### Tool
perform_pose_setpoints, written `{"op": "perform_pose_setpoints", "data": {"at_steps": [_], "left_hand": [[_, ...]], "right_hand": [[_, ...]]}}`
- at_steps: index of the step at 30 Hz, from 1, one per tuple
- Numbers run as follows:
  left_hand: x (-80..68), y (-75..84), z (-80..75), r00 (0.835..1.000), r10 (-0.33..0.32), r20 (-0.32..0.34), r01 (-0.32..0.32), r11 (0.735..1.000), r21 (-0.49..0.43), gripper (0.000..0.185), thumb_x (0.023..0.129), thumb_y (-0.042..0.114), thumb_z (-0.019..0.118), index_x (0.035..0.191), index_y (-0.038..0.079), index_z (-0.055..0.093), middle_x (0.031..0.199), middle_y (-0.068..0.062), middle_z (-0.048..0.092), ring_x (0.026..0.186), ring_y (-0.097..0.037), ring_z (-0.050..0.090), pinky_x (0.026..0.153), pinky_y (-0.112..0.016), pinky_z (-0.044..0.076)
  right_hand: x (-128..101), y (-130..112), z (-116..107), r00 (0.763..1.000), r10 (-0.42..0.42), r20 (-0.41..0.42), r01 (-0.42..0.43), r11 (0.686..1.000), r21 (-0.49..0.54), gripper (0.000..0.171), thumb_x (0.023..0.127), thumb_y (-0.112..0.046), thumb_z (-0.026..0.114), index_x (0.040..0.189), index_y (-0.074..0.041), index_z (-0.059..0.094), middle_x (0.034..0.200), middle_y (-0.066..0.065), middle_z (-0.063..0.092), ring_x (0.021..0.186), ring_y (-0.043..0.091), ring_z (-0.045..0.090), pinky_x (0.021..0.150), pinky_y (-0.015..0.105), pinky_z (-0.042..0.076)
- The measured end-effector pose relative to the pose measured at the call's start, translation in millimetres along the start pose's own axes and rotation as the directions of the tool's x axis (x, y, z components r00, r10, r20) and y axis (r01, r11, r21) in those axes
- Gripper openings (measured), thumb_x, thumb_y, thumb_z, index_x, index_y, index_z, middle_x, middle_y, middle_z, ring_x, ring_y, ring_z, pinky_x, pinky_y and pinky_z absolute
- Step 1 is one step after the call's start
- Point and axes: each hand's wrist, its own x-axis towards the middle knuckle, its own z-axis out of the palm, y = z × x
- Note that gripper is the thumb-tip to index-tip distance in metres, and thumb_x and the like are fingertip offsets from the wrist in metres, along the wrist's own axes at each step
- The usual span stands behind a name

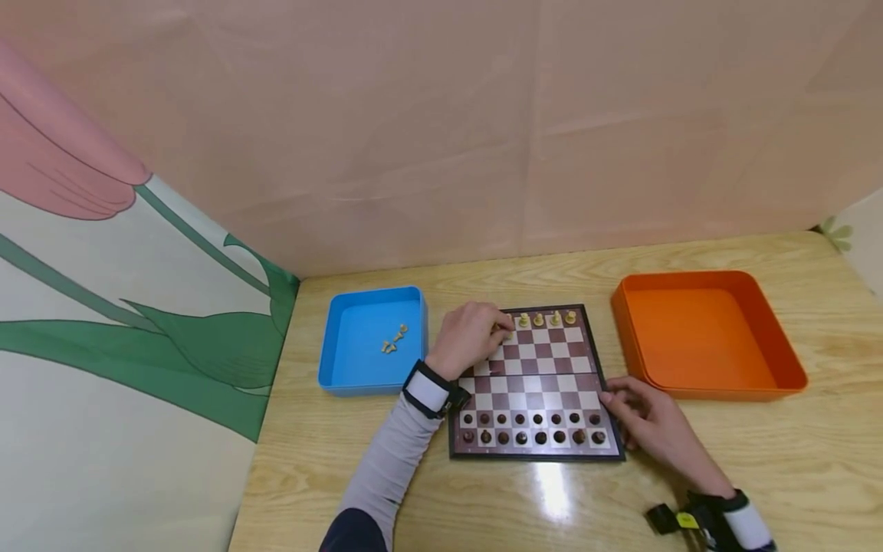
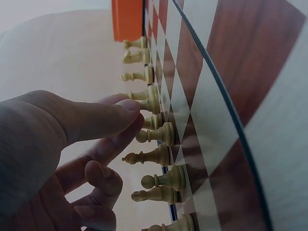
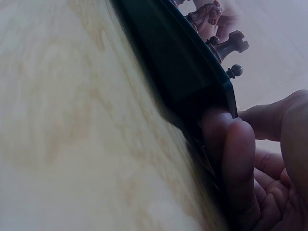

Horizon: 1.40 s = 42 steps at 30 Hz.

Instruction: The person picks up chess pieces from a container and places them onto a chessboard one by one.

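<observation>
Tabletop [image 1: 297, 468] holds chessboard [image 1: 545, 366]; left hand [image 1: 466, 336] pinches pale piece [image 2: 153, 101].

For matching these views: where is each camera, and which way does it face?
Head: on the head, looking forward and down at chessboard, left hand, right hand.
Left wrist: worn there, facing the left hand by light pieces.
Right wrist: worn there, facing the right hand at chessboard's edge.
Head and left wrist share light pieces.
</observation>
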Motion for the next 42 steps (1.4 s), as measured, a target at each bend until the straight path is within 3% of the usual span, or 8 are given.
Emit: {"op": "perform_pose_setpoints", "data": {"at_steps": [11, 18, 24, 42], "left_hand": [[0.1, 2.0, 1.9, 1.000, -0.012, 0.016, 0.012, 1.000, -0.005, 0.014, 0.101, 0.026, 0.077, 0.111, 0.027, 0.086, 0.112, 0.009, 0.079, 0.087, -0.002, 0.065, 0.060, -0.018, 0.045], [-0.4, 1.5, 3.3, 0.999, -0.032, 0.015, 0.032, 0.999, -0.029, 0.014, 0.102, 0.025, 0.075, 0.111, 0.027, 0.086, 0.113, 0.009, 0.080, 0.077, -0.002, 0.061, 0.054, -0.019, 0.041], [-0.6, 0.2, 4.6, 0.999, -0.050, 0.022, 0.051, 0.997, -0.055, 0.015, 0.102, 0.025, 0.075, 0.112, 0.028, 0.086, 0.115, 0.010, 0.079, 0.080, 0.000, 0.060, 0.055, -0.019, 0.041], [-2.6, -0.4, -2.2, 1.000, -0.007, 0.015, 0.008, 0.997, -0.082, 0.015, 0.102, 0.022, 0.076, 0.113, 0.024, 0.086, 0.114, 0.006, 0.079, 0.077, -0.002, 0.060, 0.053, -0.019, 0.041]], "right_hand": [[0.3, 1.1, -0.1, 1.000, -0.018, -0.009, 0.018, 1.000, 0.002, 0.043, 0.110, -0.035, 0.062, 0.139, -0.002, 0.061, 0.097, 0.012, 0.070, 0.059, 0.017, 0.061, 0.051, 0.033, 0.055], [-0.5, -0.2, -0.5, 1.000, -0.007, -0.005, 0.007, 1.000, 0.004, 0.044, 0.110, -0.036, 0.061, 0.139, -0.002, 0.061, 0.098, 0.012, 0.070, 0.058, 0.018, 0.061, 0.051, 0.033, 0.055], [0.7, 0.2, -0.8, 1.000, -0.024, -0.008, 0.024, 1.000, 0.003, 0.041, 0.111, -0.033, 0.062, 0.138, -0.002, 0.061, 0.097, 0.013, 0.070, 0.058, 0.018, 0.061, 0.051, 0.033, 0.055], [1.5, 1.0, -0.5, 1.000, -0.024, -0.007, 0.024, 1.000, 0.002, 0.043, 0.111, -0.035, 0.061, 0.138, -0.003, 0.061, 0.096, 0.013, 0.070, 0.058, 0.018, 0.061, 0.051, 0.033, 0.055]]}}
